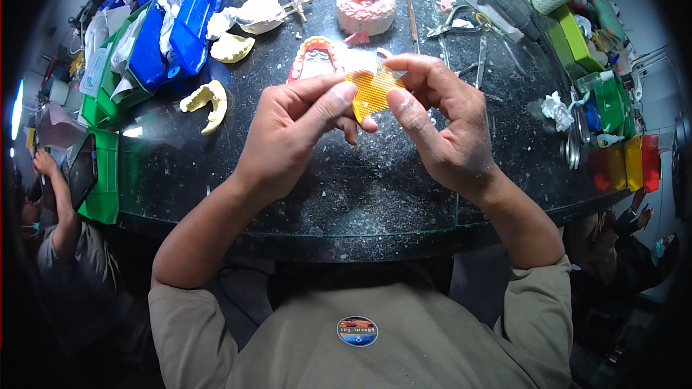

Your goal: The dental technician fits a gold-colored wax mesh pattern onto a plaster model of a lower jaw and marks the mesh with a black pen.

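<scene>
A thin yellow sheet with a fine grid texture point(372, 95), perhaps wax, is held up over the table between both hands. My left hand point(297, 126) pinches its left edge between thumb and fingers. At its right edge, my right hand point(453, 119) has the thumb against the near side, with the fingers curled behind and above. White dust marks both thumbs. Just beyond my left fingers lies a red dental arch with a row of teeth point(295, 66), partly covered by the hand. A bright glare washes out the sheet's upper part.
Plaster dental casts point(214, 94) lie to the left, near blue bins point(189, 36) and a green bin point(102, 180). A pink-and-white round block point(366, 13) stands at the back. Pliers point(454, 27) and other hand tools lie right. Another person's arm point(61, 202) shows at far left.
</scene>
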Available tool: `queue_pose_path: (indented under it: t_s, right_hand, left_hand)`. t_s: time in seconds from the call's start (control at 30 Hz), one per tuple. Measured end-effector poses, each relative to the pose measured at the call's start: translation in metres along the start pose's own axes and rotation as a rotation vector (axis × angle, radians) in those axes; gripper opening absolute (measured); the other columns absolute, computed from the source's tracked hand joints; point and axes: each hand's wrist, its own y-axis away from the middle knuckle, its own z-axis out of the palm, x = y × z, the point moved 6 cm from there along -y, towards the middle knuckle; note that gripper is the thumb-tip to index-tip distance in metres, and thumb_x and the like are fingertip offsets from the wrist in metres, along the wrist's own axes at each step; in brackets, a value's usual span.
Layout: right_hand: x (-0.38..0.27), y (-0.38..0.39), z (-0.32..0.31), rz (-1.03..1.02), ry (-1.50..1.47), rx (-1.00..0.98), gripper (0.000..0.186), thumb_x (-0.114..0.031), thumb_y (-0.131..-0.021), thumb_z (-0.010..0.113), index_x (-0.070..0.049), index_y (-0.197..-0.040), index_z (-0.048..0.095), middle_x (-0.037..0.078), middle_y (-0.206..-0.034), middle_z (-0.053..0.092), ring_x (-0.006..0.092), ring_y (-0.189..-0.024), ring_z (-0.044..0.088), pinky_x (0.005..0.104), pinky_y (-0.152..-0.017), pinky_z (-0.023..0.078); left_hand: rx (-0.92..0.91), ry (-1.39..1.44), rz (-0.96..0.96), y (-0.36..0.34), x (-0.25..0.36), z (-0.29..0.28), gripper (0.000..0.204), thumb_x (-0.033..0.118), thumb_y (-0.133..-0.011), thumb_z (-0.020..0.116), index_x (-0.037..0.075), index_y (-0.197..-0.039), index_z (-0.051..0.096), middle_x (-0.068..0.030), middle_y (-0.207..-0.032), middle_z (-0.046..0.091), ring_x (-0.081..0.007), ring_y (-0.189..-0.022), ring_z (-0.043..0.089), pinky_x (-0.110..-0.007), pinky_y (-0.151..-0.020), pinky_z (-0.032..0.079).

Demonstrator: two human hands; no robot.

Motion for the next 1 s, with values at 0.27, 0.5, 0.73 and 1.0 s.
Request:
queue_pose_path:
  t_s: [0.27, 0.5, 0.73, 1.0]
  right_hand:
    - [-0.001, 0.002, 0.004, -0.063, -0.020, -0.073, 0.046, -0.003, -0.087, 0.063, 0.002, -0.131, 0.050, 0.009, -0.093, 0.063, 0.0106, -0.081, 0.063, 0.0238, -0.073, 0.053]
    - [-0.002, 0.001, 0.004, -0.073, -0.049, -0.047, 0.043, -0.004, -0.088, 0.063, 0.000, -0.129, 0.053, 0.010, -0.097, 0.064, 0.0113, -0.086, 0.063, 0.0244, -0.075, 0.054]
    - [-0.010, 0.002, 0.002, -0.158, 0.040, -0.022, 0.043, 0.000, -0.085, 0.065, 0.002, -0.126, 0.056, 0.009, -0.088, 0.062, 0.0109, -0.077, 0.062, 0.0240, -0.067, 0.052]
    - [-0.012, 0.005, 0.002, -0.191, 0.070, -0.015, 0.045, 0.004, -0.080, 0.068, 0.002, -0.124, 0.057, 0.008, -0.085, 0.062, 0.0103, -0.072, 0.060, 0.0239, -0.062, 0.051]
  left_hand:
    - [-0.002, 0.141, -0.023, 0.001, 0.002, -0.008, 0.037, 0.018, -0.100, 0.043, -0.010, -0.121, 0.052, -0.0168, -0.106, 0.064, -0.0160, -0.086, 0.064, -0.025, -0.072, 0.049]
    - [-0.027, 0.213, -0.030, 0.002, 0.003, -0.006, 0.039, 0.020, -0.101, 0.040, -0.010, -0.123, 0.049, -0.0167, -0.109, 0.062, -0.0153, -0.088, 0.063, -0.026, -0.076, 0.049]
    - [-0.103, 0.279, -0.030, 0.001, -0.001, -0.007, 0.038, 0.020, -0.101, 0.040, -0.009, -0.124, 0.049, -0.0154, -0.115, 0.060, -0.0157, -0.094, 0.062, -0.027, -0.080, 0.050]
    - [-0.124, 0.286, -0.081, 0.002, -0.006, -0.009, 0.037, 0.016, -0.098, 0.047, -0.006, -0.127, 0.048, -0.0139, -0.118, 0.059, -0.0173, -0.099, 0.060, -0.029, -0.086, 0.049]
